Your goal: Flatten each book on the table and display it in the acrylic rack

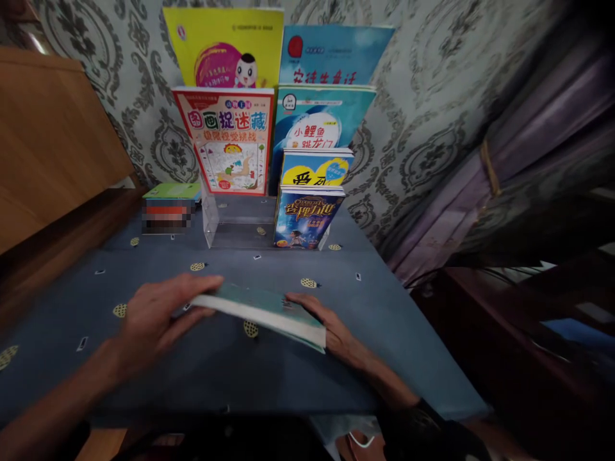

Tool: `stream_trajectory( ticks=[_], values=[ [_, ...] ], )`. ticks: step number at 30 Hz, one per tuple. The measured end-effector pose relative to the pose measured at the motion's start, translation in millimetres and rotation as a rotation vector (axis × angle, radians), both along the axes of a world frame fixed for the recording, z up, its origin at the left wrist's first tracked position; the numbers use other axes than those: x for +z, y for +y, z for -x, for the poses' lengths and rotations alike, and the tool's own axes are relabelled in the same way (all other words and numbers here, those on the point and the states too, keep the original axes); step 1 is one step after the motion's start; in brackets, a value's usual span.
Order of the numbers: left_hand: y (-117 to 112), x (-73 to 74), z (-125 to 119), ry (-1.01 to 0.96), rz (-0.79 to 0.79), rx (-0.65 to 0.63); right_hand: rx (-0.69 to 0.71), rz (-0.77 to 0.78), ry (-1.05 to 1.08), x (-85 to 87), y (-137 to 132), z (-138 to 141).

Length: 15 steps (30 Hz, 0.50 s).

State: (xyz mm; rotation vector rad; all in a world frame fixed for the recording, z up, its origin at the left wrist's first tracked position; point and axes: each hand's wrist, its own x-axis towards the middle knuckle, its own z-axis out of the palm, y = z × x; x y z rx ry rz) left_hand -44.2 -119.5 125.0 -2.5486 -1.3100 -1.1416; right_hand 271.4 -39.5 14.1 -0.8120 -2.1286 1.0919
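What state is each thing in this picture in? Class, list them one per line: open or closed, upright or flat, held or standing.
Held book: closed, gripped at both ends
Left hand: closed on the held book
Right hand: closed on the held book
Yellow book: upright, partly covered
Red-bordered book: upright, closed
Small front book: upright, closed
Green book: lying flat
Curtain: gathered by a band

The teal book (264,307) has a smooth cover and matt paper page edges; the display stand (210,219) is clear plastic — glossy. Matt cloth for the tablecloth (398,339), smooth wood for the panel (52,141), cloth for the curtain (451,173).
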Motion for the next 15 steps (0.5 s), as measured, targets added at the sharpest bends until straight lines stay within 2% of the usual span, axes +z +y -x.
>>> stream_trajectory(
  ticks=[4,11,15],
  values=[
    [35.0,2.4,-16.6,-0.348,0.05,0.095,-0.117,0.044,0.054,1.7,1.1,11.2],
    [80.5,-27.1,-37.4,-0.929,0.276,0.118,-0.167,0.144,0.324,12.3,13.4,39.5],
    [95.5,-28.7,-45.6,-1.133,0.338,0.126,-0.234,0.295,0.442,22.8,13.9,51.5]
  ],
)
